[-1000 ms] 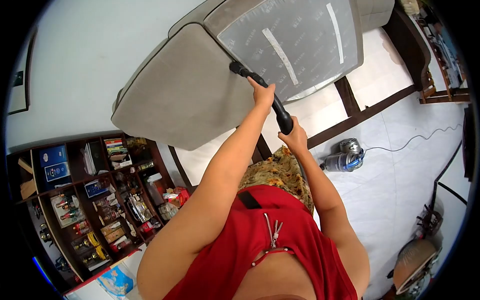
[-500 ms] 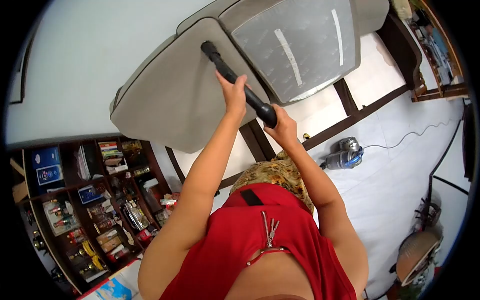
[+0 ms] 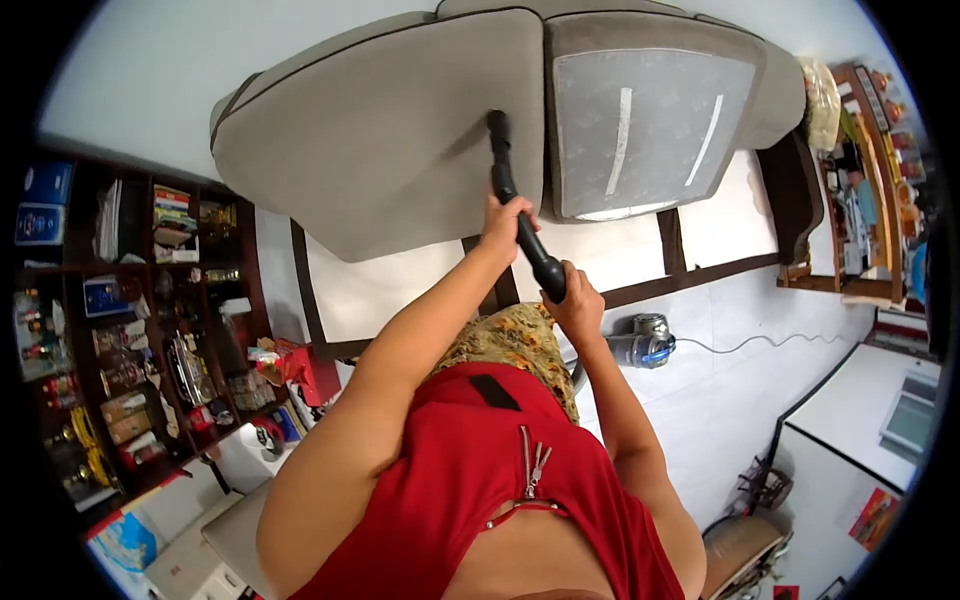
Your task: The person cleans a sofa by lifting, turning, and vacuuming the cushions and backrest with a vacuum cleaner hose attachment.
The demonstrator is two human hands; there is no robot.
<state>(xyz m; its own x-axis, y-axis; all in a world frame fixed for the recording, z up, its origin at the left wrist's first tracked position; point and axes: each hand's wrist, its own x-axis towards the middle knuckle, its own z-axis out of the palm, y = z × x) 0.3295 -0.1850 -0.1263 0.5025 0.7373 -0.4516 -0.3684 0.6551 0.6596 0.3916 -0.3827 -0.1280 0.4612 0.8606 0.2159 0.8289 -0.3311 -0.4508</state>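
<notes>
A black vacuum cleaner wand (image 3: 530,245) slants up from my hands to a grey sofa cushion (image 3: 380,140). Its small nozzle (image 3: 498,128) is at the cushion's face, close to the right edge. My left hand (image 3: 507,228) is wrapped round the middle of the wand. Lower down, my right hand (image 3: 578,300) grips the wand's thick near end. The vacuum cleaner body (image 3: 643,343), grey with a blue part, stands on the floor to the right. Part of its hose is hidden behind my right arm and patterned trousers.
A second cushion (image 3: 655,130) shows its pale underside with two white strips. Below the cushions runs the dark wooden sofa frame (image 3: 672,240) with white panels. A crowded shelf unit (image 3: 140,270) stands left, a wooden rack (image 3: 880,190) right. A cord (image 3: 760,345) crosses the floor.
The view has turned, so the sofa looks more level. The nozzle has come down the cushion, away from its top edge. Both hands keep hold of the wand.
</notes>
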